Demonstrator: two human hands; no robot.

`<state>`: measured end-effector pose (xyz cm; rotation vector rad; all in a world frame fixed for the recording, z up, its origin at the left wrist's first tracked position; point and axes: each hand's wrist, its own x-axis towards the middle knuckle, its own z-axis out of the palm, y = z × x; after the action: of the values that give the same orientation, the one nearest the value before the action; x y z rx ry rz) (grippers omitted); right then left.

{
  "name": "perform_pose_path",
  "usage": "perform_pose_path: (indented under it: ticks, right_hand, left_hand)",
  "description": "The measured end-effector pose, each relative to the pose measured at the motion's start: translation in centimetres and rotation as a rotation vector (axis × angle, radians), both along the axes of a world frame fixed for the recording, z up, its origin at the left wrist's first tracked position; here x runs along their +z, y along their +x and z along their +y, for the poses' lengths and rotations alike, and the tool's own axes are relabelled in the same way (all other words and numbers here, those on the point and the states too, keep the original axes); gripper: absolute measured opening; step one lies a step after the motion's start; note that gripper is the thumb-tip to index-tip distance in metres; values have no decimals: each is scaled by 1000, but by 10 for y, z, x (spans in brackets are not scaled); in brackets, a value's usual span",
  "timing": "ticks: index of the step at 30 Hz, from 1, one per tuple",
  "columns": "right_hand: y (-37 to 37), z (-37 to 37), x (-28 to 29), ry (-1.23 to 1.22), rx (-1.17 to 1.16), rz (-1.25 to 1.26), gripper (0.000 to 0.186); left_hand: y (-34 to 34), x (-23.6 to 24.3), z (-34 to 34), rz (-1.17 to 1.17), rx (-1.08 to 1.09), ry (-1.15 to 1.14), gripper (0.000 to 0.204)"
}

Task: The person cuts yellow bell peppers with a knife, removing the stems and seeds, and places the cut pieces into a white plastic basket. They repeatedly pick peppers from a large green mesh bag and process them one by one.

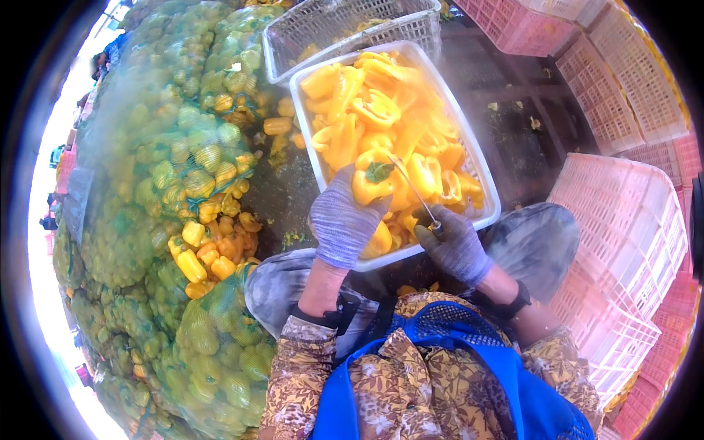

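My gloved left hand (343, 224) is closed around a yellow bell pepper (368, 191), which it holds over the near left part of a white plastic crate (484, 170). A green piece, leaf or stem, shows on the pepper's upper side. In my gloved right hand (456, 248) is a thin-bladed knife (413, 188), its fingers wrapped round the handle. The blade points up and left, its tip close to the pepper; whether it touches cannot be made out. Many yellow bell peppers (378, 110), some cut open, heap up inside the crate.
Green mesh sacks (147, 191) full of peppers are piled along the left. Loose yellow peppers (213, 249) spill beside them. Behind the white crate stands a grey slatted crate (352, 29). Pink and white crates (620, 227) are stacked on the right.
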<state>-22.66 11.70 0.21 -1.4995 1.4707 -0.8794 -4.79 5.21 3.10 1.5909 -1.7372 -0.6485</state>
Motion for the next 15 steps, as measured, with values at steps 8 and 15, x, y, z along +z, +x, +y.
perform_pose_path:
  ticks: [8,15]
  right_hand:
    - [-1,-14,-21,-7,46,66,15]
    - [-7,-5,-12,864,281,-268,23]
  left_hand:
    - [-9,-5,7,-129,-116,-2,52]
    - [0,-14,6,42,69,-83,41]
